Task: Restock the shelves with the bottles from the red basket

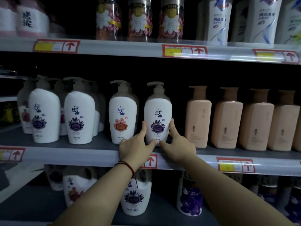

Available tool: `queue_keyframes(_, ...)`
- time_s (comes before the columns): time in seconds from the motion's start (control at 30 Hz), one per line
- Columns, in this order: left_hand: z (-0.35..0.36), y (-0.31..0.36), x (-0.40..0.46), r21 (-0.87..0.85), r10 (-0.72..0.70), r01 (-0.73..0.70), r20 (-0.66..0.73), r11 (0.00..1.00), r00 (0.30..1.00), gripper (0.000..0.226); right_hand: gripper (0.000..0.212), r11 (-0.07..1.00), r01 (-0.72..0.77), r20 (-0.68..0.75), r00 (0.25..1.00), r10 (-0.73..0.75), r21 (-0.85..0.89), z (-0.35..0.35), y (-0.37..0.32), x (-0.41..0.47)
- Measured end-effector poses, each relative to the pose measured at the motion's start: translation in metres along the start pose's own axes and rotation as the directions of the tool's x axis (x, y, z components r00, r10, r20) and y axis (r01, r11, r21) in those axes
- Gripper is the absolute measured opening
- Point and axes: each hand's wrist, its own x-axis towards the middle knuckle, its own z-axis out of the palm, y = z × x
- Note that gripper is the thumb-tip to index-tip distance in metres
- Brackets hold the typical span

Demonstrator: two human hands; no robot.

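Observation:
A white pump bottle with a purple label [157, 111] stands upright on the middle shelf [91, 154], near its front edge. My left hand [136, 147] holds its lower left side, fingers up along the side and thumb at the base. My right hand [176, 146] holds its lower right side the same way. To its left stands a white pump bottle with an orange label [122, 111]. The red basket is out of view.
More white pump bottles [79, 115] fill the shelf's left part, and peach square bottles [197, 118] stand close on the right. The upper shelf [130, 47] carries clear floral bottles and white bottles. The lower shelf holds white jugs [136, 198].

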Motion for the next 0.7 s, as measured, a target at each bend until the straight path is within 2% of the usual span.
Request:
queue_keyframes(0.47,0.002,0.000,0.000,0.103,0.020,-0.022,0.020,0.994,1.000,0.076,0.092,0.996,0.065,-0.091,0.993,-0.070,-0.054,0.006,0.001,-0.005)
queue_keyframes(0.53,0.004,0.003,-0.005,0.091,0.013,-0.007,-0.072,0.996,0.997,0.071,0.088,0.994,0.073,-0.145,0.986,-0.084,-0.076,0.010,0.000,-0.008)
queue_keyframes(0.63,0.003,-0.001,-0.018,-0.102,0.031,-0.057,-0.239,0.993,0.971,0.055,0.075,0.991,0.121,-0.292,0.948,-0.130,-0.047,0.013,-0.001,-0.019)
queue_keyframes(0.7,-0.004,-0.006,-0.024,-0.099,0.165,-0.195,-0.250,0.976,0.954,0.047,0.065,0.989,0.145,-0.325,0.935,-0.146,-0.027,0.008,-0.002,-0.019)
